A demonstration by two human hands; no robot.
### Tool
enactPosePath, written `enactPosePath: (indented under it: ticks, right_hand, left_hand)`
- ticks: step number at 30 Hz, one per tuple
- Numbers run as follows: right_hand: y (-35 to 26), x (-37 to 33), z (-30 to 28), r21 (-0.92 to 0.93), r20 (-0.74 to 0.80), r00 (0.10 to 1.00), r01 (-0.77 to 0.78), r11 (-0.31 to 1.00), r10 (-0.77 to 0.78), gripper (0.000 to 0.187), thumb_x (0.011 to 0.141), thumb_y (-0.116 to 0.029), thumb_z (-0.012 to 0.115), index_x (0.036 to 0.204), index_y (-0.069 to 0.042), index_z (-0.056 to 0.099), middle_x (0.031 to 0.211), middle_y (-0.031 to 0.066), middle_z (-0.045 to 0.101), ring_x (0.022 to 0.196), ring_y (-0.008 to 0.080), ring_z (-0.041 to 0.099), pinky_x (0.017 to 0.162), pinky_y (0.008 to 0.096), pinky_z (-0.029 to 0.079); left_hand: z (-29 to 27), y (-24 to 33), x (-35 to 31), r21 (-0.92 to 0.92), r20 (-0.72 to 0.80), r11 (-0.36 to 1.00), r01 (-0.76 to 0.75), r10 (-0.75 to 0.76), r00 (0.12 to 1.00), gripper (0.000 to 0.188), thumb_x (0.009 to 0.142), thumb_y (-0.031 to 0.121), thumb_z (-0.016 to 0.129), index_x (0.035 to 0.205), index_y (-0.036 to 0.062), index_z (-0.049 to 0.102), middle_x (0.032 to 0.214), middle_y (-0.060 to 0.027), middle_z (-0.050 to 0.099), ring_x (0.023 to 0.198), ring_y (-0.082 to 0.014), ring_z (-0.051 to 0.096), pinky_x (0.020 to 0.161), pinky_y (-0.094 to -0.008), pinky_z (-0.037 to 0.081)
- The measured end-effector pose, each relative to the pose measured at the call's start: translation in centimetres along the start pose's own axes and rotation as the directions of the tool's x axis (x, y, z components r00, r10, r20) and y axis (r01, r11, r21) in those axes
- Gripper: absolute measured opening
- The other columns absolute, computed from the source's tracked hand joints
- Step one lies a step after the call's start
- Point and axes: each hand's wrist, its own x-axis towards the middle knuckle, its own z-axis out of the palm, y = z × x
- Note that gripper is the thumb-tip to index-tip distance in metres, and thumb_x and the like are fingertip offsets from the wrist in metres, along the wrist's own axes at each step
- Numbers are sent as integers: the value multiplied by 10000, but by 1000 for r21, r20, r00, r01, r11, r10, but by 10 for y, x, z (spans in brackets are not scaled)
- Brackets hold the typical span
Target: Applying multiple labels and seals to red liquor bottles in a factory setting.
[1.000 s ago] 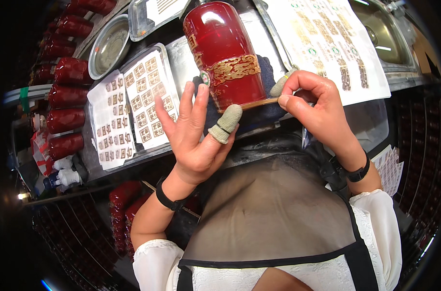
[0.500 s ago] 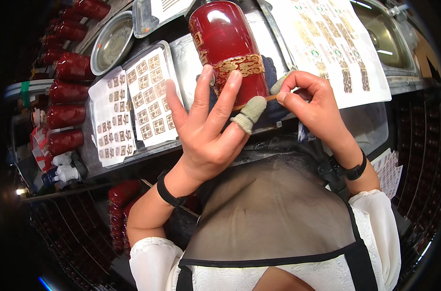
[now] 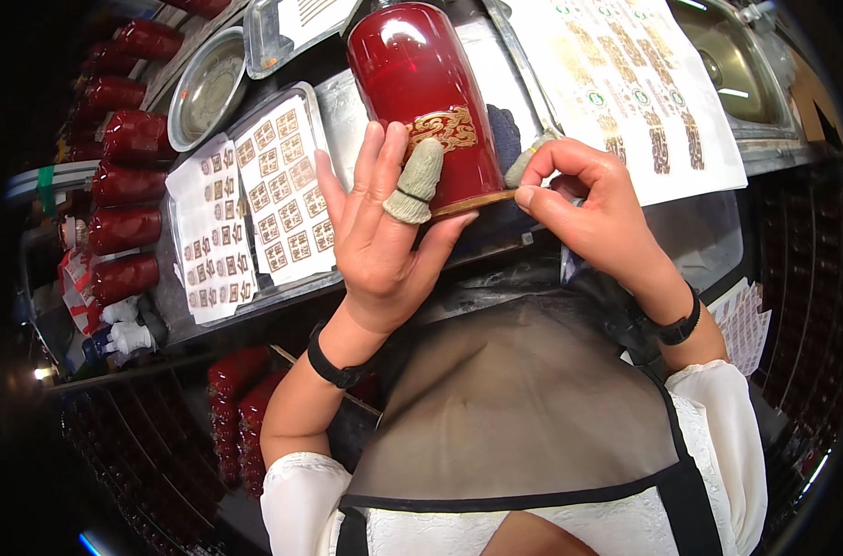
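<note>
A dark red glass bottle (image 3: 417, 79) lies tilted on a dark blue cloth (image 3: 505, 139), base toward me, with an ornate gold pattern band on its side. My left hand (image 3: 375, 241) is open and rests along the bottle's left side, fingers stretched. Its index finger wears a grey-green knitted finger cover (image 3: 416, 181), and its thumb reaches under the base. Round the base edge runs a narrow gold-brown strip (image 3: 472, 203). My right hand (image 3: 593, 199) pinches at the strip's right end with thumb and index finger; a grey-green cover also shows by its fingers.
Sheets of gold-brown square decals (image 3: 287, 181) lie in a tray on the left. A larger decal sheet (image 3: 644, 93) covers the right side. Beyond are a metal bowl (image 3: 208, 88) and a sink-like basin (image 3: 732, 65). Red bottles (image 3: 129, 181) line the far left.
My left hand has shifted left and turned, its covered finger moving from the strip onto the bottle's side. The strip now sits along the base edge. My right hand has barely moved.
</note>
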Motion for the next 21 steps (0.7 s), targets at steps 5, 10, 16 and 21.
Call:
enactPosePath:
  ticks: [5,10,16,21]
  right_hand:
    - [-1,1,-1,51,-12,999,30,998,-30,94,826,-85,671,789,-7,635,799,4,643,668,41,514,581,219,420]
    - [5,4,0,30,-16,999,49,998,-49,95,828,-84,674,794,-2,639,767,0,638,646,32,513,567,218,419]
    - [8,6,1,1,-19,999,37,999,-37,97,834,-87,679,799,-4,643,756,-14,626,628,22,496,562,210,409]
    - [9,7,4,4,-13,1000,22,1000,-22,98,836,-92,690,809,-8,649,758,-19,624,624,21,486,561,206,402]
  left_hand:
    - [-20,3,-24,42,64,999,28,-31,997,498,756,159,835,1216,23,700,1404,-264,545,1318,-428,521,1140,-642,183]
    - [-20,3,-32,89,98,996,-24,15,995,418,754,106,827,1156,58,724,1426,-261,527,1329,-428,510,1146,-647,173]
    - [-19,9,-13,113,97,986,-121,110,989,400,734,65,818,1123,112,737,1419,-242,545,1315,-438,523,1152,-651,155]
    - [-10,15,7,145,80,967,-211,202,976,322,686,90,802,1004,118,753,1380,-199,592,1281,-453,544,1150,-659,115]
